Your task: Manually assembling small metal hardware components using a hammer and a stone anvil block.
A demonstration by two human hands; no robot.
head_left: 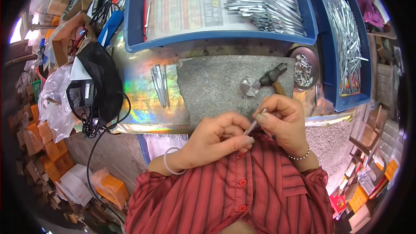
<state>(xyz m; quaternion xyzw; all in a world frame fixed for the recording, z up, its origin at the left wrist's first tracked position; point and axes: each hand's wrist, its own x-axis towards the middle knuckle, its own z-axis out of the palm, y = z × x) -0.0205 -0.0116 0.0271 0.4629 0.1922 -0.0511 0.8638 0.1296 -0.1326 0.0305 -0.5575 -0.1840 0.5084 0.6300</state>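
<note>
Close to my chest, my left hand (219, 141) pinches the lower part of a slim silver metal strip (250, 128) between thumb and fingers. Thumb and forefinger of my right hand (286, 121) close on its upper end, where a small metal piece (264, 111) shows at the fingertips. How the two join is too small to tell. Beyond my hands lies a grey slab (212, 86), bearing a round metal disc (250, 86) and a hammer (273, 74) with a dark head and wooden handle. A round dish (315, 60) of small metal pieces (302, 70) sits right of the hammer.
Several slim metal strips (160, 86) lie left of the slab. A large blue tray (221, 38) at the back and another blue tray (331, 91) at right hold many similar strips. A black mesh bag (102, 69) with cables stands at left; a cable (89, 164) hangs down.
</note>
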